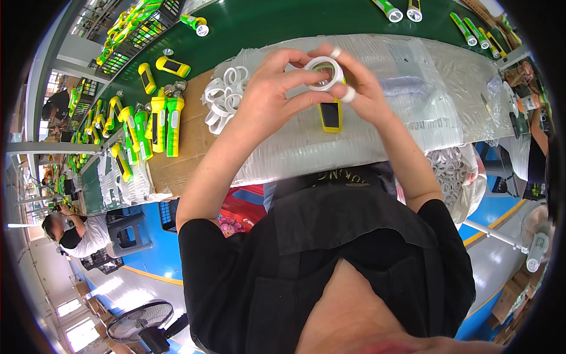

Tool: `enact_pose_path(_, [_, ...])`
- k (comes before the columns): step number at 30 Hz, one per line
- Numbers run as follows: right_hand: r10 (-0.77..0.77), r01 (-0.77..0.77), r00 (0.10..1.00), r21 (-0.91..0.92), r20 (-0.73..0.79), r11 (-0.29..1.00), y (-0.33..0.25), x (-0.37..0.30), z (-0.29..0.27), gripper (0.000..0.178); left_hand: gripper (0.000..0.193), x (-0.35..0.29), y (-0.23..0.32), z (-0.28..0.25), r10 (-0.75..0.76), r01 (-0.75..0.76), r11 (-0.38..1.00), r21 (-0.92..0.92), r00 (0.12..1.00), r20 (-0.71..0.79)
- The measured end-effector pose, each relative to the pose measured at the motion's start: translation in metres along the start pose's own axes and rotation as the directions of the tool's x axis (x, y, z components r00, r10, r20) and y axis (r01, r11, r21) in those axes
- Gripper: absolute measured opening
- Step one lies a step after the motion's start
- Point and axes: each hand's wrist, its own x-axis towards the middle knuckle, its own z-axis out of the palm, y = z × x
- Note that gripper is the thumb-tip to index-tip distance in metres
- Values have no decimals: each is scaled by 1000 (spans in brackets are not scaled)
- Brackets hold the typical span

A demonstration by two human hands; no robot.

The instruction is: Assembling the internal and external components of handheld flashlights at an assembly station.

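Observation:
Both hands meet over the plastic-covered work surface around a white ring [324,74]. My left hand [268,88] curls its fingers and thumb along the ring's left side. My right hand [362,88], with white finger cots on the thumb and a finger, pinches its right side. Directly below the ring shows a yellow flashlight [331,116] with a black panel; its head is hidden behind the ring and fingers, so I cannot tell whether the two are joined. To the left of my left hand lies a pile of loose white rings [227,94].
Yellow and green flashlights [158,124] lie in a row at the left, on cardboard [197,127]. More fill a black crate [127,53] at the far left. Other flashlights [389,10] lie on the green table [283,26]. A sack of white rings [448,177] stands at the right, below the table edge.

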Motion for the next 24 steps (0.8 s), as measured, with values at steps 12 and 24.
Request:
enact_pose_path(12, [342,141,785,-686,517,714,-97,59,-53,36,37,8,12,45,-133,145,961,-235,989,67])
enact_pose_path(24, [637,-75,770,-987,32,140,-92,63,-24,56,37,12,2,56,-87,82,986,-142,996,-31])
